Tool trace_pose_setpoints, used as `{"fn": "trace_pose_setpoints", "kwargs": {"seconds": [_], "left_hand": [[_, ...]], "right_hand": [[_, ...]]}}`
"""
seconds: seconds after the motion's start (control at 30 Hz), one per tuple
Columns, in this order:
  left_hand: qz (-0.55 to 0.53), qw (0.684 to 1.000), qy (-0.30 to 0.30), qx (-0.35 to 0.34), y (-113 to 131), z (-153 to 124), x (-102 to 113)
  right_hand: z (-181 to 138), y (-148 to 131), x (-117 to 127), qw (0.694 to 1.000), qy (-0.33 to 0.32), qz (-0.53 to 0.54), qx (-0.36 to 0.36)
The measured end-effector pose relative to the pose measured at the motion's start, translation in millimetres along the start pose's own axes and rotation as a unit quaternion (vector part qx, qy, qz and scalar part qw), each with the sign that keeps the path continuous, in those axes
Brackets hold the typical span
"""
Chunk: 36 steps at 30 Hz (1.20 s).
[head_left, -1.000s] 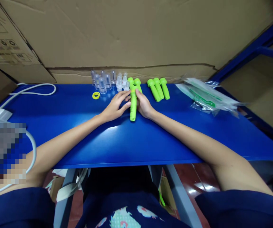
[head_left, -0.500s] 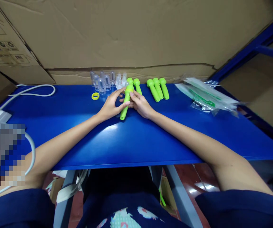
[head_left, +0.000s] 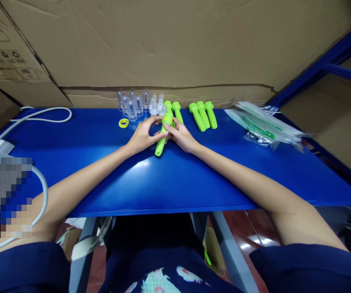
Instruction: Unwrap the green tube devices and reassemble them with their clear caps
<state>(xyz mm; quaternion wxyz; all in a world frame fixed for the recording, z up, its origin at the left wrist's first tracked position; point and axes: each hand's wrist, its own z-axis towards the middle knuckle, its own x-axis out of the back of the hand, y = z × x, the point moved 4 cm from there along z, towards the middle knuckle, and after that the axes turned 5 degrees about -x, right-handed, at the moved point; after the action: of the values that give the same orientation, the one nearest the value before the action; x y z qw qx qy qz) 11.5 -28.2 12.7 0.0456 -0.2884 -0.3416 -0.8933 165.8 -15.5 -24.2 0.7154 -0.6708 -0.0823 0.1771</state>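
Both hands hold one lime-green toy flashlight (head_left: 161, 146), tilted with its wide head away from me and its narrow end toward me. My left hand (head_left: 141, 136) grips it from the left, its thumb across the handle. From the right, my right hand (head_left: 183, 136) closes on it just below the head, thumb on top. Some fingers are hidden behind it. Beyond the hands lie two similar green flashlights (head_left: 177, 111), partly covered. Left of them stand several clear plastic caps (head_left: 132, 110) and small whitish translucent pieces (head_left: 153, 106). A yellow ring (head_left: 123, 123) lies near the left hand.
Three green flashlights (head_left: 201, 116) lie to the right on the blue table (head_left: 151, 183). Farther right is a pile of clear plastic bags (head_left: 262, 124). A white cable (head_left: 45, 116) runs along the left side. Cardboard (head_left: 163, 44) walls off the back.
My right thumb and fingers have shifted slightly around the flashlight's head. The flashlight stays in nearly the same place, and the view has moved a little.
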Motion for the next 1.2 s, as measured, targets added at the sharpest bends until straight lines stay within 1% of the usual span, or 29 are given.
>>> {"fn": "trace_pose_setpoints", "kwargs": {"seconds": [0.2, 0.33, 0.47, 0.7, 0.97, 1.03, 1.1, 1.2], "left_hand": [[0.009, 0.999, -0.005, 0.034, -4, 0, 0], [0.004, 0.999, -0.005, 0.039, -9, 0, -1], [-0.021, 0.999, 0.005, 0.028, -11, -1, -3], [-0.035, 0.999, 0.000, -0.001, -9, 0, -4], [-0.001, 1.000, -0.013, -0.014, -11, -1, -1], [0.009, 1.000, -0.005, -0.007, -11, -1, -1], [0.024, 0.999, 0.019, 0.015, -11, -2, 0], [0.076, 0.995, 0.052, 0.048, -13, -2, 2]], "right_hand": [[2, 2, 2, 1.000, -0.002, -0.002, 0.004], [1, 2, 2, 1.000, -0.003, 0.003, -0.010], [-2, -2, -1, 0.999, -0.020, 0.018, -0.022], [0, -3, 1, 0.999, -0.006, 0.039, -0.037], [1, -1, 5, 0.999, -0.012, 0.040, -0.024], [1, 0, 6, 0.999, -0.019, 0.041, -0.013], [2, 0, 7, 0.999, -0.015, 0.035, 0.000], [1, -2, 10, 0.999, 0.020, 0.000, 0.034]]}}
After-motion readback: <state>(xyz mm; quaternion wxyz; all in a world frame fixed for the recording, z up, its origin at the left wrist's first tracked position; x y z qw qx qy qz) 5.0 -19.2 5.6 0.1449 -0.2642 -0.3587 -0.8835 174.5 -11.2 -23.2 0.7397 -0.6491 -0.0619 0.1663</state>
